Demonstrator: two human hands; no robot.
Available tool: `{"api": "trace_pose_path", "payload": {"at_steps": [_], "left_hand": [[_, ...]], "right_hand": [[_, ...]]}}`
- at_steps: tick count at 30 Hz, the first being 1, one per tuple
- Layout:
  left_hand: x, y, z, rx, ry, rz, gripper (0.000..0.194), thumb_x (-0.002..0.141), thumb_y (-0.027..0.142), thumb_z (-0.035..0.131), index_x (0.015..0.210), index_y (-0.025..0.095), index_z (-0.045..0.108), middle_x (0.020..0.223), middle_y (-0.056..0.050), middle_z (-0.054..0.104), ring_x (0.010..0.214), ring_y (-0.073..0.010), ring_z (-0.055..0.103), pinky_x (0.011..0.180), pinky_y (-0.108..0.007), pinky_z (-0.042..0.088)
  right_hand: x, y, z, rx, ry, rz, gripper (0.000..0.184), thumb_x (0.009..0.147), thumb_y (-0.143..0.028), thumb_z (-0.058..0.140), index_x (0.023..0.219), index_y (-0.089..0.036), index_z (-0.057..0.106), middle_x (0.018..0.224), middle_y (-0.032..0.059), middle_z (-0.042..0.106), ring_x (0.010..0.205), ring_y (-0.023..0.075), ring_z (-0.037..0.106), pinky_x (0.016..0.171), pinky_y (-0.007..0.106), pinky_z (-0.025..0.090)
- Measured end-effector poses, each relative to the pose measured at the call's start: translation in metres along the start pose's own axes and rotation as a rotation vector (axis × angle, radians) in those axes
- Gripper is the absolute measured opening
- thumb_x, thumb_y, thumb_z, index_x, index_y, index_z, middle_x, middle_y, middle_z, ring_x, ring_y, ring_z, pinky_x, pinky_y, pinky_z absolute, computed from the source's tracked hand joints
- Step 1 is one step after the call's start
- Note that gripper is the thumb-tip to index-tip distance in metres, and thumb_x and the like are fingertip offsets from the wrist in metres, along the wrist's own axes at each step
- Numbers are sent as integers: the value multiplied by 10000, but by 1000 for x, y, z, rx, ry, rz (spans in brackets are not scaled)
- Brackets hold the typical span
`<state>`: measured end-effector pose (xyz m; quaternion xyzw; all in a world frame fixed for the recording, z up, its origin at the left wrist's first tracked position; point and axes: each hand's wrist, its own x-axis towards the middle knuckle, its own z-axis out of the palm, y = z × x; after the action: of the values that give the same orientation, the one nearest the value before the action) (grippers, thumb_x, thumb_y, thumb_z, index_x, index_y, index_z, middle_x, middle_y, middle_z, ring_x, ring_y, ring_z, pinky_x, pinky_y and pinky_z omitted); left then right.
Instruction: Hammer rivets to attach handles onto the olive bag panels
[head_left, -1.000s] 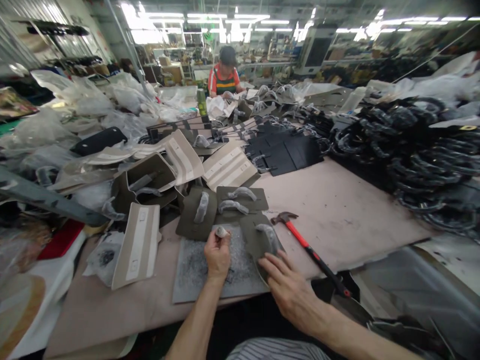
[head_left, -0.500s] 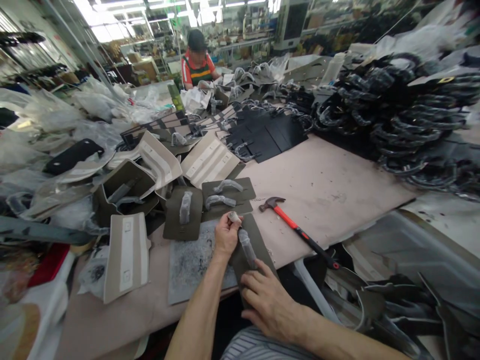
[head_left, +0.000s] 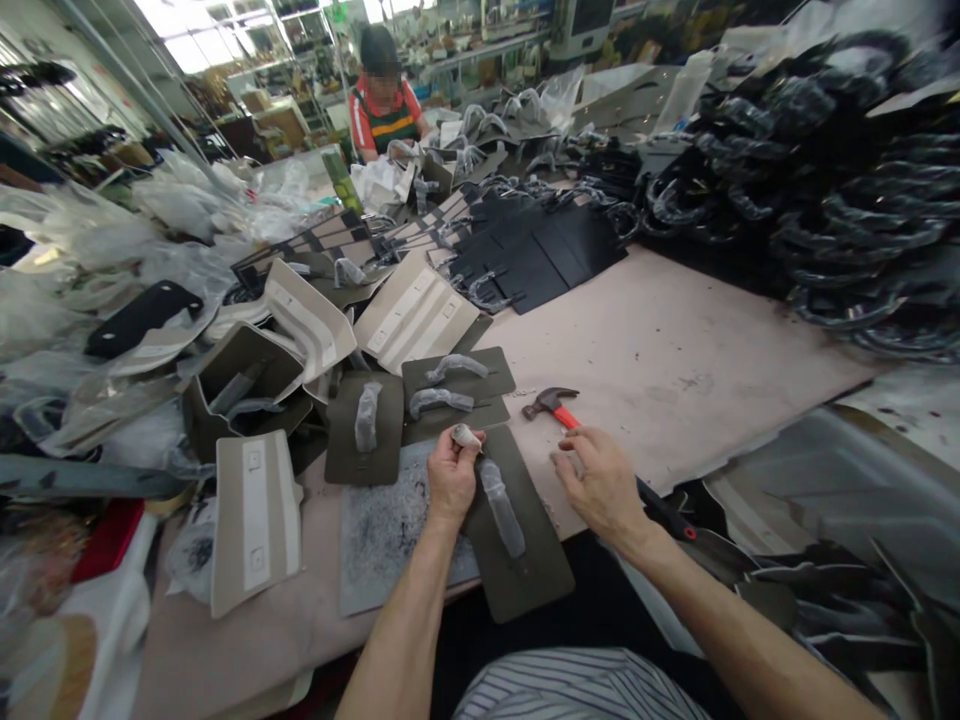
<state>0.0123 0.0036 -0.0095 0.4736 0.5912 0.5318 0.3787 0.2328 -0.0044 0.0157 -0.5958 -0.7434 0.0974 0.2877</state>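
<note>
One pale cylinder [head_left: 465,436] is grasped by the left hand [head_left: 451,485] near the far end of a plastic-wrapped handle [head_left: 501,508]. That handle is carried on a dark panel [head_left: 536,580], which is laid partly over the right side of a grey board [head_left: 379,540] and past the near edge of the desk [head_left: 675,360]. Right of the panel, the middle of a hammer [head_left: 552,402] is covered by the right hand [head_left: 600,485], whose fingers are bent; whether the shaft is gripped cannot be told. The hammer's head is pointed to the far left. At left, a beige panel [head_left: 230,525] is propped at a slant. On the far side, black sheets [head_left: 555,250] are spread, and at far right black wrapped handles [head_left: 787,200] are heaped.
</note>
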Motion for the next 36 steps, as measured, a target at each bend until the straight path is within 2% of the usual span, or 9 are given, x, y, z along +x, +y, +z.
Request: {"api": "trace_pose_path", "payload": {"at_steps": [5,10,17,20,24,28,31,34,36], "left_hand": [[1,1,1,53,-11,-1,174,882,318,617,971,178,672,938,-63,742,874,-180,685,828,-289,518],[3,-1,1,55,-32,-12,155,872,293,625,980,187,661,933,-57,747,881,-185,693,840,-303,522],[4,8,-1,140,-118,66,130,838,185,607,954,193,666,888,-34,755,853,-179,694,820,-289,518],[1,12,0,174,-125,104,138,831,163,594,939,195,673,880,-27,756,845,-177,695,789,-273,518],[-3,8,0,182,-138,139,161,844,168,581,967,204,679,899,-21,755,846,-172,693,780,-263,513],[-4,3,-1,191,-143,149,147,848,183,583,946,200,692,892,-21,748,836,-172,687,779,-267,509],[-3,2,-2,189,-143,164,141,850,189,583,937,199,694,891,-26,744,840,-175,687,781,-270,513],[-3,3,-1,191,-157,194,146,854,192,581,948,205,692,912,-29,743,869,-177,687,797,-270,517],[-3,3,-1,199,-159,202,148,860,196,572,947,208,691,917,-30,741,870,-176,684,794,-268,517]], "right_hand": [[-3,57,-7,-319,-160,172,223,899,-341,529,968,-143,604,1006,141,607,954,274,540,836,378,416],[5,65,-14,-257,-351,265,180,891,-294,515,989,-154,571,950,114,595,862,225,547,742,320,398],[35,25,-32,768,-775,836,65,828,-252,498,818,-196,465,657,-28,479,492,92,400,476,228,349],[42,-1,-46,813,-650,748,222,925,-405,378,817,-218,429,607,-64,395,421,79,305,414,221,277],[44,-26,-66,436,-302,206,340,960,-493,348,780,-218,439,605,-24,462,502,116,408,492,254,280],[49,-34,-83,-43,-418,-152,266,964,-393,416,805,-200,505,589,5,519,469,118,377,497,291,182],[67,-49,-112,-135,-382,-215,255,959,-374,449,786,-199,516,558,-6,507,436,103,347,482,288,159],[83,-73,-142,87,7,-146,295,990,-416,382,809,-211,492,570,-24,487,449,102,395,467,257,221],[82,-81,-143,306,247,-111,297,1007,-420,327,875,-211,491,626,-15,518,486,110,447,480,250,280]]}}
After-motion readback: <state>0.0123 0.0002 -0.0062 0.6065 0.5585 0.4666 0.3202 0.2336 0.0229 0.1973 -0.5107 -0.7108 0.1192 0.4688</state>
